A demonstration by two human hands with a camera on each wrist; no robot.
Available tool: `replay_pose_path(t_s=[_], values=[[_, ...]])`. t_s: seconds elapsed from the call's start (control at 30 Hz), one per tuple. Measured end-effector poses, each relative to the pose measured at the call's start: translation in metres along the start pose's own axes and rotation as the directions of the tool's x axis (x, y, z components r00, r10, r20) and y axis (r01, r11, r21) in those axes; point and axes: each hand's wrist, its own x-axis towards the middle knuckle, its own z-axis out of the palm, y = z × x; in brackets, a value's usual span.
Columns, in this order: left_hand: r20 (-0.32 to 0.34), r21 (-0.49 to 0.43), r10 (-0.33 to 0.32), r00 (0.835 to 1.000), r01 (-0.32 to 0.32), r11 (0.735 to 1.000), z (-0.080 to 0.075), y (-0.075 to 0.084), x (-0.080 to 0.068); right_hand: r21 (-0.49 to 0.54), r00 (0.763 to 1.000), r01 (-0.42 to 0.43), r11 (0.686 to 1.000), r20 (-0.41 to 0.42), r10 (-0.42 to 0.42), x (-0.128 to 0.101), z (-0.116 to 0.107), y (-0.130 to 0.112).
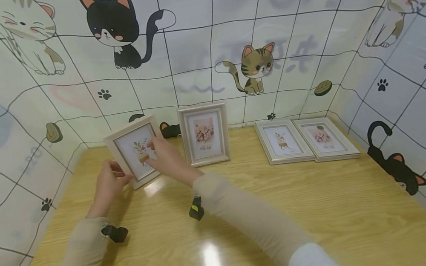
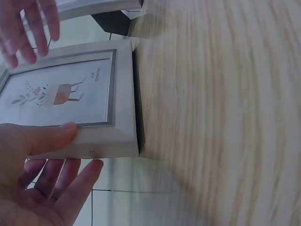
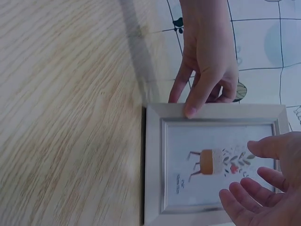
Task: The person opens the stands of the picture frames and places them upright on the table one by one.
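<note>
At about ten o'clock on the wooden surface (image 1: 320,208), the left hand (image 1: 108,184) grips the left edge of a pale frame (image 1: 134,151), thumb on the front rim and fingers curled behind it, as the left wrist view shows (image 2: 42,141). The frame stands tilted, its lower edge on the surface, and its print shows a small plant in an orange pot; in the right wrist view the frame (image 3: 155,165) fills the lower half. The right hand (image 1: 163,155) lies just at the frame's right side with its fingers loosely spread and relaxed, hovering over the glass; the right wrist view shows those fingers (image 3: 254,197) close to the print, and whether they touch it cannot be told. Just right of this hand, at twelve o'clock, a second frame (image 1: 204,134) stands upright against the cat-patterned backdrop (image 1: 197,44), with a pink flower print. Further right, at about two o'clock, two more frames lie flat and side by side: one (image 1: 283,141) with a potted plant, the other (image 1: 327,138) with pink flowers, their edges touching or overlapping slightly.
</note>
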Motion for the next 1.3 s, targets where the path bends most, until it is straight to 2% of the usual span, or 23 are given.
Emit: replay_pose_path(t_s=[0.2, 0.4, 0.7, 0.83, 0.97, 1.17, 1.3], values=[[-0.012, 0.04, 0.056, 0.998, -0.055, 0.998, 0.007, 0.007, 0.0, -0.001, 0.998, 0.053, 0.999, -0.029, -0.053, 0.0, 0.001, -0.008], [0.009, 0.068, 0.071, 0.997, -0.072, 0.995, 0.014, 0.018, -0.001, -0.01, 0.998, 0.062, 0.998, -0.032, -0.063, -0.003, 0.002, -0.016], [0.001, 0.112, 0.109, 0.994, -0.109, 0.988, 0.03, 0.031, -0.007, 0.126, 0.994, 0.094, 0.988, -0.062, -0.087, -0.009, 0.005, -0.018], [-0.001, 0.129, 0.128, 0.992, -0.127, 0.983, 0.036, 0.036, -0.009, 0.132, 0.993, 0.096, 0.987, -0.086, -0.085, -0.011, 0.006, -0.016], [0.0, 0.133, 0.106, 0.994, -0.105, 0.986, 0.042, 0.041, -0.01, 0.135, 0.991, 0.099, 0.986, -0.108, -0.085, -0.012, 0.006, -0.013], [0.045, 0.216, 0.085, 0.995, -0.093, 0.972, 0.049, 0.051, -0.014, 0.146, 0.985, 0.127, 0.981, -0.136, -0.108, -0.013, 0.002, -0.005], [0.077, 0.257, 0.129, 0.989, -0.145, 0.955, 0.049, 0.056, -0.018, 0.193, 0.985, 0.146, 0.97, -0.119, -0.124, -0.015, -0.003, 0.001]])
